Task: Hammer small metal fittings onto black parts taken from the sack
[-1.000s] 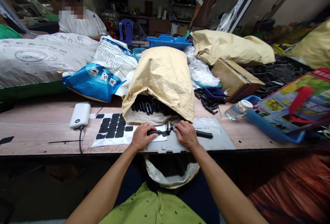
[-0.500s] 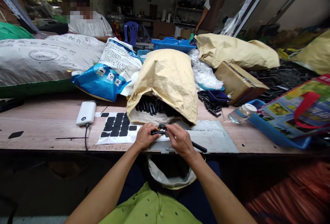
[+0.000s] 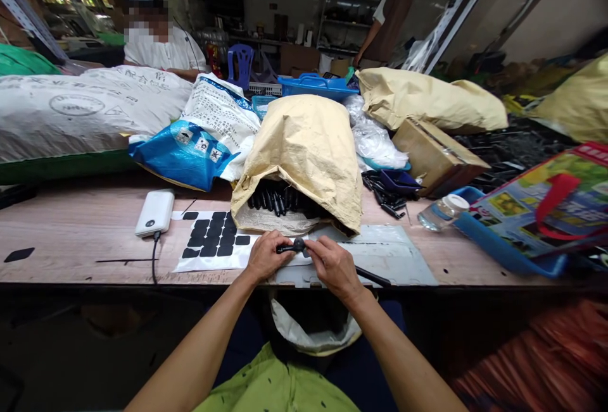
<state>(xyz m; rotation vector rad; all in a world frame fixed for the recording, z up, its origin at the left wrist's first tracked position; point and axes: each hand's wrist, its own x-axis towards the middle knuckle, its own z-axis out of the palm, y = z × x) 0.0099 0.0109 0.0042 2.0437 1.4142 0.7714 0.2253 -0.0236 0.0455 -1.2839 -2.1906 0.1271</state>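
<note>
Two hands meet at lower centre of the frame, just over the near edge of the desk (image 3: pixel 71 235): left hand (image 3: pixel 263 257) and right hand (image 3: pixel 332 265) both pinch a small black part (image 3: pixel 295 247) between them, a short rod w/ a rounded knob at its right end. Left fingers (image 3: pixel 275 242) are closed on the rod end, right fingers (image 3: pixel 317 249) closed on the knob side; the part is held just above a grey plastic sheet (image 3: pixel 394 254), not resting on it. A thin black stick (image 3: pixel 373 276) lies on that sheet right of the right wrist. Left of the hands sits a white backing sheet w/ black pads (image 3: pixel 213 241), beside it a white power bank (image 3: pixel 154 212) w/ cable. Behind the hands, centre frame, a tan sack (image 3: pixel 304 146) gapes open w/ more black parts (image 3: pixel 278 200) in its mouth. Right of centre: cardboard box (image 3: pixel 434 156), clear bottle (image 3: pixel 441 211), blue tray (image 3: pixel 503 247). Upper left, another person sits behind white sacks; upper centre, a 2nd person stands at shelves. My read: the two pieces look to be getting seated together, so best to keep both grips near the joint, line the axes up straight, and press evenly rather than twist, wrists braced on the desk edge. Can't tell if the joint is fully home, it's too small to see.
</note>
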